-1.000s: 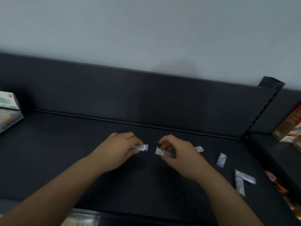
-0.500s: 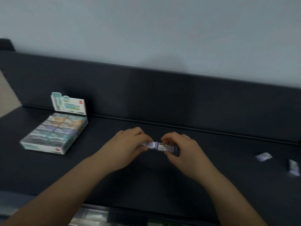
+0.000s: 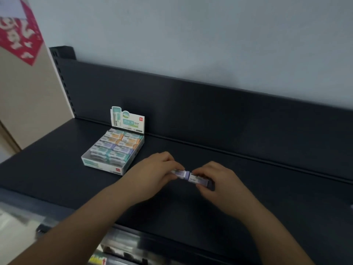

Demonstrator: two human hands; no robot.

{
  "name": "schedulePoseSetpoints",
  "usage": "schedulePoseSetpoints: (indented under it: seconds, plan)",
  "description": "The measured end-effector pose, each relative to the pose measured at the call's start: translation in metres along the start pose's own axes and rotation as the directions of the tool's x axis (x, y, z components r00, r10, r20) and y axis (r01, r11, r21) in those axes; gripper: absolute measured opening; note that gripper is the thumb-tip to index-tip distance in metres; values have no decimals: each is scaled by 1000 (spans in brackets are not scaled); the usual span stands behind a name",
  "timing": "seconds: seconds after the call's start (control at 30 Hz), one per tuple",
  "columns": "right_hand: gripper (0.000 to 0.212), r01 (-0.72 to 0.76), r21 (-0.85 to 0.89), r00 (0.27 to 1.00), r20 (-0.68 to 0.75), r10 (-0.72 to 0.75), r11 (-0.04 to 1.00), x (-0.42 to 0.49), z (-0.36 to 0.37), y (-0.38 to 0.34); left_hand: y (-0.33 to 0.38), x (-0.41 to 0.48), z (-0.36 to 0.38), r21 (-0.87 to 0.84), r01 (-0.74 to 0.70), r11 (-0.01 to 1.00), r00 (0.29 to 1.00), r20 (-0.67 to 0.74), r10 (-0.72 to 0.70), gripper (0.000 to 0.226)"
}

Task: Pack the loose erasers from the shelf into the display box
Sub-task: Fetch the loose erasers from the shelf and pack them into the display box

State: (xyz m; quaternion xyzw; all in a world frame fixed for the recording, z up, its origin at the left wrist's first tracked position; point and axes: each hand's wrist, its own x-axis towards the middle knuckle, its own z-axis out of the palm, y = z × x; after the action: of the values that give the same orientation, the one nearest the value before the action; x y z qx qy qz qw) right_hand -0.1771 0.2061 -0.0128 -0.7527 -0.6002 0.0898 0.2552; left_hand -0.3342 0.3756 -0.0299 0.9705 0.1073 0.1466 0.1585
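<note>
While both hands work just right of the display box (image 3: 101, 165), the step in hand looks like squaring two erasers together before carrying them over.

Left hand (image 3: 154, 169): fingers curled, thumb and fingertips pinching the first eraser (image 3: 179, 173), purple and white, by its left end. Right hand (image 3: 215, 180), further right of the box: fingers curled round the second eraser (image 3: 198, 180). The two meet end to end between the hands, low over the shelf (image 3: 267, 197); whether they rest on it I cannot tell.

Doing it well, by my judgement: keep the pair lined up and flat, travel left to the box, lower them from above into whichever row has room. Box looks nearly full, with rows of orange, purple and green wrappers. There may be a gap near its front-left corner, but blur hides it. Stay clear of the upright header card (image 3: 129, 121) at the box's back.

Around:
- Left of the box: beige panel with a red-and-white poster (image 3: 17, 31).
- Behind the box: dark back panel (image 3: 210, 111).
- Below and in front of the box: blurred goods (image 3: 122, 243) on a lower level.

In the way: only the box's near right wall. Lift over it.
</note>
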Motion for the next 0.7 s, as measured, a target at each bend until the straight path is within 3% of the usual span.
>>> schedulePoseSetpoints:
  seconds: [0.13, 0.33, 0.7]
  plan:
    - [23, 30, -11, 996, 81, -29, 1000, 15, 6, -5, -4, -10, -7, 16, 61, 998, 998, 14, -61, 35]
    - [26, 100, -27, 994, 46, -99, 995, 40, 19, -23, -27, -30, -24, -6, 120, 993, 992, -25, -121, 30]
    - [29, 95, -50, 995, -32, -96, 994, 96, 55, -87, -112, -46, -80, 40, 32, 999, 999, 28, -33, 31]
